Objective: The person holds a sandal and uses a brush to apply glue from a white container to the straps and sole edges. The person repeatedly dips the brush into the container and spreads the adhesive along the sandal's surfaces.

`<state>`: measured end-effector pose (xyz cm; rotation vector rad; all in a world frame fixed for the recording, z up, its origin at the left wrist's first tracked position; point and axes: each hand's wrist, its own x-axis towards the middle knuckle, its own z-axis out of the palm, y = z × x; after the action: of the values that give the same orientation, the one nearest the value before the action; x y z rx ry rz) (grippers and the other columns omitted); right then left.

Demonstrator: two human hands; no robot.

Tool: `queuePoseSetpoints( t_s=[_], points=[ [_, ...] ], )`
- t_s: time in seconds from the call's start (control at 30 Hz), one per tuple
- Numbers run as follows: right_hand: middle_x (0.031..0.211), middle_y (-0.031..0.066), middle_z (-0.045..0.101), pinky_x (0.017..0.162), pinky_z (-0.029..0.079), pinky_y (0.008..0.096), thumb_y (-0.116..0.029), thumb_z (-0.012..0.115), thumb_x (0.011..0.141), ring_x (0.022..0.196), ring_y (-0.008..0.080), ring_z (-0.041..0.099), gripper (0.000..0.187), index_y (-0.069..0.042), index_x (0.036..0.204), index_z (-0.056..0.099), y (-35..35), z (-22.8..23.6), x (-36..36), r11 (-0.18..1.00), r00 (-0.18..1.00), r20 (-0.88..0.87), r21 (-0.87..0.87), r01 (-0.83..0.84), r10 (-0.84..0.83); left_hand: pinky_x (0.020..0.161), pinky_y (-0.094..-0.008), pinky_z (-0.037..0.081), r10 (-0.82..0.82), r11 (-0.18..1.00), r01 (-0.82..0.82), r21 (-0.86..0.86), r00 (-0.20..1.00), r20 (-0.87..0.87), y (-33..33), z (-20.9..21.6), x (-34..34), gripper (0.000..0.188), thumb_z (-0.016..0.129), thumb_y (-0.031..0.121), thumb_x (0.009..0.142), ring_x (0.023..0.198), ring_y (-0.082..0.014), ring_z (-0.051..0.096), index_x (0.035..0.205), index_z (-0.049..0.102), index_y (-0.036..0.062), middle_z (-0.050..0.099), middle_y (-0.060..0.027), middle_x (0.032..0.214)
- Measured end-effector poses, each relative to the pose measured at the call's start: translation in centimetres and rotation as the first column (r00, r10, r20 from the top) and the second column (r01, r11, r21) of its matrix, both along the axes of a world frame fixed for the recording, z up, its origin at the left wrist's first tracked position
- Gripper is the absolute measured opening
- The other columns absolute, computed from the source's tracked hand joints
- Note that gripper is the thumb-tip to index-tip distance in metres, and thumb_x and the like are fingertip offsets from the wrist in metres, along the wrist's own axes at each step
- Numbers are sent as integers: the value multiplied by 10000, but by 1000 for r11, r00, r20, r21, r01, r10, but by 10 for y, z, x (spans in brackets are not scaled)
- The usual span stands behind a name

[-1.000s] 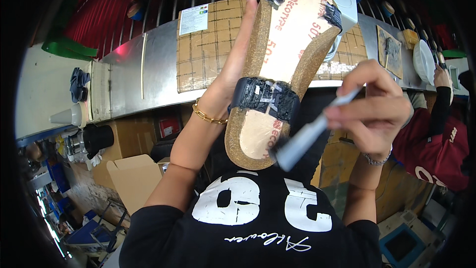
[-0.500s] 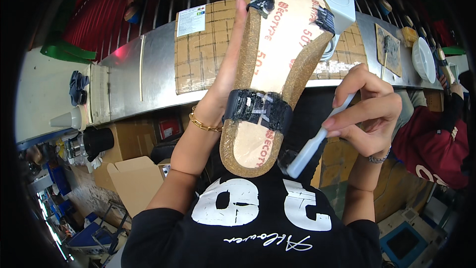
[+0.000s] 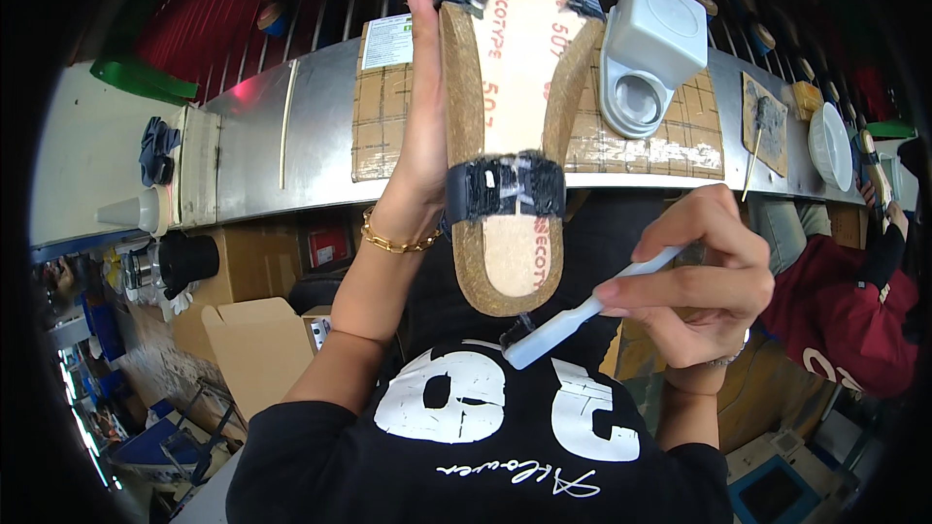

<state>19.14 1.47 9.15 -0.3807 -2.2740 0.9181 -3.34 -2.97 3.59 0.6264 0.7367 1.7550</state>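
Observation:
My left hand (image 3: pixel 423 141) grips a sandal sole (image 3: pixel 515 87) along its left side, holding it up with the heel end towards me. Brown cork edges surround its pale printed middle. Dark strap ends (image 3: pixel 507 186) are folded across it near the heel, and two more lie near the toe. In my right hand (image 3: pixel 714 277), a brush (image 3: pixel 563 330) with a white plastic handle is pinched between thumb and fingers. Its dark bristles are just below the heel, at or very close to the cork edge; contact is hard to tell.
Beyond the sole, a white plastic pot (image 3: pixel 652 63) with a round opening stands on a cardboard sheet (image 3: pixel 670 155) on the metal bench (image 3: pixel 325 150). Rightward lie a stained board (image 3: pixel 767 131) with a stick and a white bowl (image 3: pixel 830 141). A person in maroon (image 3: pixel 845 311) works at right.
The sole has shifted left and turned more upright, uncovering more of the white pot. My right hand has brought the brush head leftward, under the heel end.

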Motion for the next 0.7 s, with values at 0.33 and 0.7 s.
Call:
queuePoseSetpoints(
  t_s=[0.33,0.7],
  points=[
    [827,25,632,579,375,235,-49,845,609,693,112,531,244,-123,840,827,9,0,-2,982,979,-91,28,188,-185,971,-340,570,49,996,-67,-66,969,-242,1,14,11,975,158,798,947,1147,-205,668,1434,466,11,631,-170,1303],
    [863,48,644,655,380,244,-35,877,599,734,135,538,316,-134,895,826,21,-7,-10,950,972,-136,225,216,-189,973,-300,542,-1,1000,-4,-23,977,-213,3,17,22,958,134,792,951,1141,-157,651,1418,493,37,641,-124,1275]
  ],
)
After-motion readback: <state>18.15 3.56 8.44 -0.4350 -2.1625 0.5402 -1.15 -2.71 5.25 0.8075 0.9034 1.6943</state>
